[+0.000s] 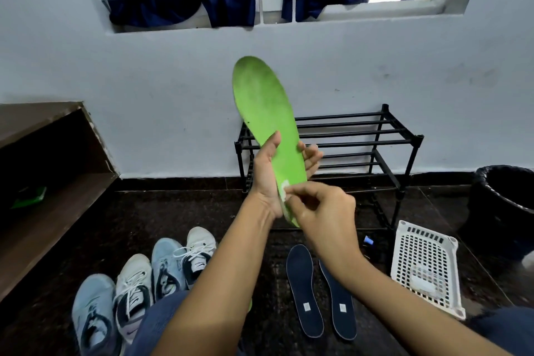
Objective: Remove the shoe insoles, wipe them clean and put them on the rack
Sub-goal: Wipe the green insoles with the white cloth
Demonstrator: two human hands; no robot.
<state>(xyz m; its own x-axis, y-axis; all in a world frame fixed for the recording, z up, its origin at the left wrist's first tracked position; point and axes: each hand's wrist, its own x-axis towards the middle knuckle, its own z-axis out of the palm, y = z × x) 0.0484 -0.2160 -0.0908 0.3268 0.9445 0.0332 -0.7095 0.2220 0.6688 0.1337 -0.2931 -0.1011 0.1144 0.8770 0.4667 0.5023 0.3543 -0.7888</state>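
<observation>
A green insole (265,107) stands upright in front of me, toe end up. My left hand (267,176) grips it around its lower half, thumb on the near face and fingers behind. My right hand (320,208) pinches a small white wipe (284,191) against the insole's heel end. Two dark blue insoles (302,289) lie side by side on the dark floor below my right arm. The black tube rack (358,139) stands against the wall behind the green insole, with bare shelves.
Several pale sneakers (135,292) sit in a row on the floor at the lower left. A white perforated basket (424,266) lies at the right, with a black bin (505,205) beyond it. A brown wooden shelf unit (43,182) fills the left side.
</observation>
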